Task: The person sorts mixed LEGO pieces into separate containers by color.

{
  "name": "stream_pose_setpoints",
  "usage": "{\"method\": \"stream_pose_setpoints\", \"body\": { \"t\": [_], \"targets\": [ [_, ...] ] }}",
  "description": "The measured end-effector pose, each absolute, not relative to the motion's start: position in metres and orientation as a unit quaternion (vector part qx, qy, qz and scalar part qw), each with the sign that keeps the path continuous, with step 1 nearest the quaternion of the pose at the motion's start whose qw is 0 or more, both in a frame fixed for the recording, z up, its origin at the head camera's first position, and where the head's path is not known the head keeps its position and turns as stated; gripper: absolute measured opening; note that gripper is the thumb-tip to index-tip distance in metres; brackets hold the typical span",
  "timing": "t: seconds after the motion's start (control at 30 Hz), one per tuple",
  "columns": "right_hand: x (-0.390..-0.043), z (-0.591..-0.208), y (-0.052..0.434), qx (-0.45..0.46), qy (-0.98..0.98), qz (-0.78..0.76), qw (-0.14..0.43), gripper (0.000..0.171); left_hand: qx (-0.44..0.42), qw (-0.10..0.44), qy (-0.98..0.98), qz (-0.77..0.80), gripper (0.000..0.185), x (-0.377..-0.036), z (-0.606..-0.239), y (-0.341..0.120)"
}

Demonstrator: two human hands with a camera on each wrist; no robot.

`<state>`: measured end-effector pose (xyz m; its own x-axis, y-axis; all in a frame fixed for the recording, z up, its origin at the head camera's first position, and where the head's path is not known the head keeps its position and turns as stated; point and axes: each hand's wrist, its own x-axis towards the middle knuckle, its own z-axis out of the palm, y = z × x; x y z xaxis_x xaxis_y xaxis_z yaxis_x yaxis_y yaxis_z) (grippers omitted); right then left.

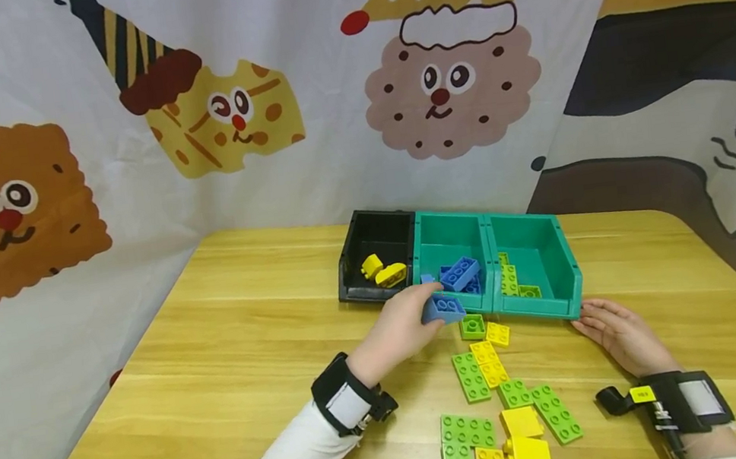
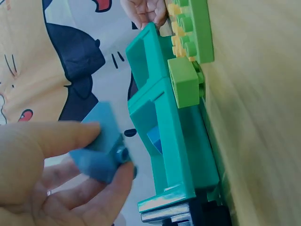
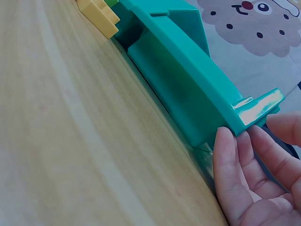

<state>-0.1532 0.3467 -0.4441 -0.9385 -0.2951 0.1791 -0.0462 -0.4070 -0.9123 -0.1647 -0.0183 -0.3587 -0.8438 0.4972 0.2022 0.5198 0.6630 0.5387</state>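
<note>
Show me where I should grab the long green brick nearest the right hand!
Probably pinch the long green brick by its long sides at the near end, coming from above and the right. It lies flat, studs up; bare table is on its right, while yellow blocks crowd its left.

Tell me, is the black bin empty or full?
Neither: the black bin is partly filled. The head view shows two yellow toy bricks inside, with room left.
</note>
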Motion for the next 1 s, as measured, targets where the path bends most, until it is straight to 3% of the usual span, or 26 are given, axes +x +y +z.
{"method": "stream_pose_setpoints", "body": {
  "t": [0.13,0.43,0.7,1.0],
  "targets": [
    [-0.153,-0.445,0.348,-0.168,0.528,-0.829,0.08,0.037,-0.258,0.062,-0.908,-0.325,0.05,-0.174,-0.352,-0.012],
    [-0.152,-0.444,0.347,-0.163,0.529,-0.829,0.078,0.037,-0.274,0.128,-0.918,-0.257,0.03,-0.204,-0.351,0.002],
    [-0.152,-0.444,0.345,-0.124,0.56,-0.816,0.074,0.031,-0.286,0.101,-0.93,-0.206,0.032,-0.214,-0.357,0.014],
    [-0.152,-0.443,0.347,-0.14,0.56,-0.813,0.07,0.033,-0.263,0.084,-0.947,-0.162,0.039,-0.22,-0.356,0.025]
  ]
}}
